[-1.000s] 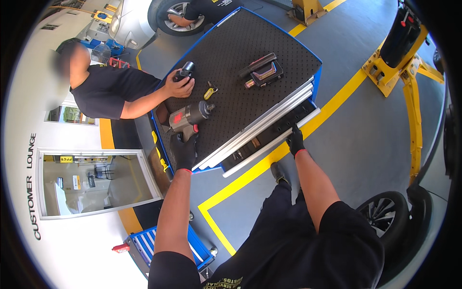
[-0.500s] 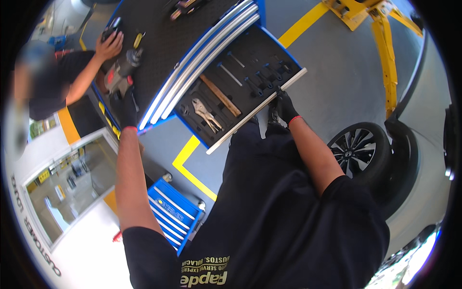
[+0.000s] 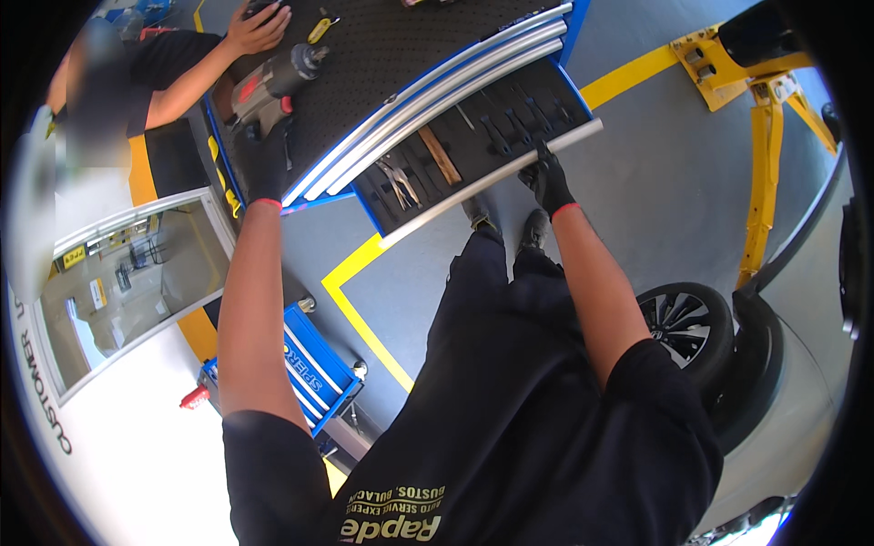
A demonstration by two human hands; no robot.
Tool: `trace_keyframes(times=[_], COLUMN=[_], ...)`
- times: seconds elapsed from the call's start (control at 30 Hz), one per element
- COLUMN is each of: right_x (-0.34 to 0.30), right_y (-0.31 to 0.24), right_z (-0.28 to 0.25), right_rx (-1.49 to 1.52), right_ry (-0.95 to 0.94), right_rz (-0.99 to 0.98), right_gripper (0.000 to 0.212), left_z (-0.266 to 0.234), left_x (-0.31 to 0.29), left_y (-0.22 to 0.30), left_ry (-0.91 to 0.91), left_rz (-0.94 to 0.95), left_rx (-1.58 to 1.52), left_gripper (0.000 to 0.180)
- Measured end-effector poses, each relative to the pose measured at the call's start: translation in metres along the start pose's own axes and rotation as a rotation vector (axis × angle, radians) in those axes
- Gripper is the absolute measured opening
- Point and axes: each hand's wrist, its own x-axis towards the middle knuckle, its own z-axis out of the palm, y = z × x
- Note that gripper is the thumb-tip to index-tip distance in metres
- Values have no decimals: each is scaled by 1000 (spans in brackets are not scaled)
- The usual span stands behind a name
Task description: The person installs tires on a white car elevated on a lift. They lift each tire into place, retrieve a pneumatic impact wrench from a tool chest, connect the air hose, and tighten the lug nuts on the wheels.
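My left hand [image 3: 262,164], in a black glove, is closed round the grip of a grey and red impact wrench [image 3: 264,91] at the left end of the cabinet's black top. With its black-gloved fingers on the edge, my right hand [image 3: 550,182] grips the pale front of a pulled-out drawer [image 3: 473,188] near its right end. Inside the drawer, locking pliers [image 3: 399,184] and a wooden handle [image 3: 441,155] lie in dark foam, beside several dark-handled tools [image 3: 517,126]. My fingertips at the drawer are partly hidden.
A co-worker's hand [image 3: 259,32] holds a dark object at the cabinet top, near a yellow tag [image 3: 320,30]. Lower left stands a blue tool trolley [image 3: 319,364]. On the right are a car wheel [image 3: 685,323] and a yellow lift arm [image 3: 763,182].
The drawer has slid partway into the cabinet, with my right hand staying on its front. My left hand still holds the impact wrench. The view has shifted, showing my shoes more.
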Motion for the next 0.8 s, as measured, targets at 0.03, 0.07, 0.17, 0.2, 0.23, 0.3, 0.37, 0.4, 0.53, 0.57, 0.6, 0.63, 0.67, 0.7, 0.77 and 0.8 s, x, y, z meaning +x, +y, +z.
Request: trace_keyframes(times=[0.03,0.07,0.17,0.2,0.23,0.3,0.37,0.4,0.53,0.57,0.6,0.63,0.67,0.7,0.77,0.8], right_x=[2,4,38,50,55,71,88,99,137,145,152,151,149,149,156,138], right_y=[-4,-8,23,40,53,75,79,78,46,45,47,54,59,61,61,71], right_z=[14,23,11,2,-2,4,30,45,127,138,143,142,137,128,105,100], right_rx=[2,8,84,84,60,30,108,152,481,505,513,492,474,450,540,504], right_ry=[24,52,79,85,115,135,113,101,3,54,107,38,-30,-101,-114,-94], right_rz=[2,3,98,169,209,255,247,230,109,75,45,62,75,84,118,88], right_gripper=[57,63,80,80,80,80,83,85,88,84,80,77,73,70,63,63], left_z=[0,1,10,10,7,4,3,6,9,5,3,4,4,4,13,11], left_x=[-2,-3,6,5,4,1,0,-1,0,2,0,0,1,0,9,7], left_y=[0,0,-35,-43,-46,-48,-59,-50,-32,-32,-33,-32,-31,-30,-23,-25], left_ry=[-5,-15,-2,-15,-71,-98,-29,-33,-75,-100,-100,-102,-105,-90,-53,-58], left_rz=[9,21,87,82,-57,-160,-90,-123,-158,-139,-142,-141,-136,-127,-84,-93], left_rx=[-26,-52,28,66,60,41,-7,-63,-142,-127,-121,-117,-116,-98,-81,-66], left_gripper=[49,49,51,52,55,57,56,54,50,49,49,49,49,49,49,50])
